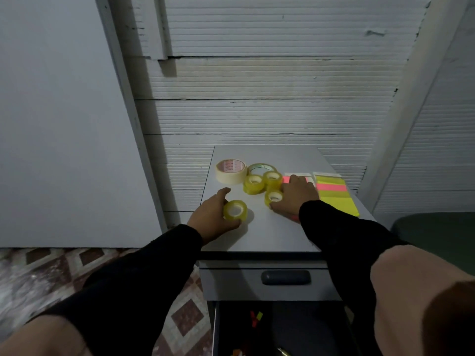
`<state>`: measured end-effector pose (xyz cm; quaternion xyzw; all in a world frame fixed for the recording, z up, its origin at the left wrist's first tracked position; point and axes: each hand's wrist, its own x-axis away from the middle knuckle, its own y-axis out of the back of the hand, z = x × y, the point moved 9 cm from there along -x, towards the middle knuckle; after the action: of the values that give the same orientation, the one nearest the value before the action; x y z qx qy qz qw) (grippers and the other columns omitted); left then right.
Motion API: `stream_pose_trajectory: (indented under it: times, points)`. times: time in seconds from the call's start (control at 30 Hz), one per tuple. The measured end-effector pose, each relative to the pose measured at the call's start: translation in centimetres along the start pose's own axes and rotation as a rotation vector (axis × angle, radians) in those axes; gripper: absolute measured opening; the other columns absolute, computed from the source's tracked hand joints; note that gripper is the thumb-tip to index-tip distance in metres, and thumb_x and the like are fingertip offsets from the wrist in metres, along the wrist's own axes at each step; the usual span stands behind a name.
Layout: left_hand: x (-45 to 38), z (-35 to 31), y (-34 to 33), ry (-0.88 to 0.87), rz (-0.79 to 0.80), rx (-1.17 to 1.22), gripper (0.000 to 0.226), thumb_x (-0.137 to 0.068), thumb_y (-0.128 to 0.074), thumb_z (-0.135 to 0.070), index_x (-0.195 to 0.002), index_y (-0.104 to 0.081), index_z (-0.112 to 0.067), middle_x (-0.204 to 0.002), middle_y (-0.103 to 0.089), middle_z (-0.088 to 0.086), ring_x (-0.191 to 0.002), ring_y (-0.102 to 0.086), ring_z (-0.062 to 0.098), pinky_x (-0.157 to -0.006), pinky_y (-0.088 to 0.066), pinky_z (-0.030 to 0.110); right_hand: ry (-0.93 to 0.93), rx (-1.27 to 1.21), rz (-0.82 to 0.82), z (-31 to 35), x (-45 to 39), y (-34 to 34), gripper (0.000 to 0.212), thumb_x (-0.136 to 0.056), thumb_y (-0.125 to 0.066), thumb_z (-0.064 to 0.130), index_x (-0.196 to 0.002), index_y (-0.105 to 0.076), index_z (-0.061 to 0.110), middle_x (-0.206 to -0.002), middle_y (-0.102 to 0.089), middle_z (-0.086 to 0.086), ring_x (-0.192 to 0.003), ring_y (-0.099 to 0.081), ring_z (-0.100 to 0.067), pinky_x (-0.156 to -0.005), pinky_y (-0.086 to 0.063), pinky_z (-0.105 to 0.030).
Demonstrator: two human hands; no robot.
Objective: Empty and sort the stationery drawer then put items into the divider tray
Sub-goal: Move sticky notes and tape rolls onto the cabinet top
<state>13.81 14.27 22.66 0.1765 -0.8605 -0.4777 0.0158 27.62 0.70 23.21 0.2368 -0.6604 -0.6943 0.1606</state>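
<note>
The open dark lower drawer [280, 330] holds small bits. On the grey cabinet top [270, 235], the left hand [210, 217] grips a small yellowish tape roll [235, 210]; the right hand [298, 194], fingers spread, touches another small roll [274, 197]. Beyond lie a beige masking-tape roll [230, 171] and neon sticky-note pads [334, 194].

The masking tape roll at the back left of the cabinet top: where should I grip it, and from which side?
Grip the masking tape roll across its outer wall, coming from above and from its left. It lies flat, hole up, with free cabinet top to its left and front, while the clear tape ring crowds its right side. The left hand is nearer but holds a small yellow roll.
</note>
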Motion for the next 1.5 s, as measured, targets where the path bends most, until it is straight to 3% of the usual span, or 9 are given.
stream_pose_trajectory:
  times: [0.5, 0.73, 0.87, 0.97, 1.13, 1.33, 1.5]
  points:
    - [-2.8, -1.1, -1.3, 0.038, -0.025, 0.027, 0.082, -0.077, -0.073, -0.031, -0.143, -0.027, -0.015, -0.123, -0.059, 0.009, -0.109, -0.057, 0.027, -0.094, -0.046, 0.038, -0.013, -0.133, -0.183, -1.3, 0.2, 1.1, 0.056, -0.082, -0.055, 0.057, -0.122, -0.055, 0.018, -0.124, -0.049, -0.009, -0.119, -0.042, -0.029, -0.097, -0.032, -0.038]
    - [-4.6, -1.1, -3.1, 0.162, -0.050, 0.027, 0.081, -0.078, -0.071, -0.036, -0.142, -0.026, -0.013, -0.122, -0.060, 0.014, -0.112, -0.057, 0.033, -0.098, -0.044, 0.043, 0.013, -0.226, -0.248, -3.4, 2.0, 2.5, 0.050, -0.085, -0.055, 0.051, -0.124, -0.055, 0.020, -0.122, -0.050, -0.006, -0.119, -0.042, -0.027, -0.096, -0.031, -0.036]
    - [-5.2, -1.0, -3.5, 0.203, -0.073, 0.060, 0.079, -0.081, -0.069, -0.035, -0.142, -0.025, -0.013, -0.121, -0.060, 0.014, -0.113, -0.056, 0.033, -0.097, -0.044, 0.042, 0.007, -0.256, -0.246, -4.5, 3.0, 3.0, 0.066, -0.073, -0.040, 0.060, -0.123, -0.056, 0.020, -0.118, -0.052, -0.006, -0.117, -0.044, -0.027, -0.093, -0.031, -0.036]
    - [-5.4, -1.3, -3.4, 0.215, -0.116, 0.083, 0.077, -0.079, -0.071, -0.032, -0.140, -0.028, -0.010, -0.129, -0.052, 0.015, -0.118, -0.052, 0.034, -0.100, -0.041, 0.043, 0.002, -0.251, -0.245, -5.1, 3.7, 3.0, 0.055, -0.082, -0.051, 0.055, -0.124, -0.054, 0.020, -0.121, -0.051, -0.006, -0.119, -0.043, -0.027, -0.094, -0.029, -0.035]
    - [-5.1, -2.1, -3.0, 0.203, -0.170, 0.108, 0.076, -0.082, -0.069, -0.023, -0.142, -0.026, -0.008, -0.142, -0.034, 0.017, -0.124, -0.045, 0.034, -0.099, -0.037, 0.042, -0.008, -0.220, -0.228, -6.1, 5.2, 2.7, 0.048, -0.087, -0.056, 0.046, -0.127, -0.051, 0.021, -0.124, -0.049, -0.004, -0.123, -0.040, -0.025, -0.096, -0.027, -0.034]
    - [-3.6, -3.0, -2.4, 0.161, -0.164, 0.149, 0.086, -0.076, -0.075, -0.018, -0.144, -0.023, -0.007, -0.142, -0.035, 0.018, -0.127, -0.041, 0.031, -0.099, -0.037, 0.037, -0.007, -0.203, -0.191, -6.5, 7.2, 2.2, 0.049, -0.087, -0.054, 0.047, -0.129, -0.049, 0.022, -0.129, -0.047, -0.002, -0.124, -0.039, -0.024, -0.096, -0.028, -0.035]
    - [-0.3, -4.8, -1.7, 0.072, -0.150, 0.184, 0.075, -0.079, -0.073, -0.019, -0.140, -0.032, -0.007, -0.141, -0.037, 0.014, -0.125, -0.045, 0.028, -0.100, -0.039, 0.034, 0.000, -0.220, -0.187, -6.0, 9.2, 3.4, 0.048, -0.088, -0.054, 0.044, -0.131, -0.047, 0.023, -0.128, -0.047, -0.002, -0.125, -0.039, -0.024, -0.098, -0.027, -0.034]
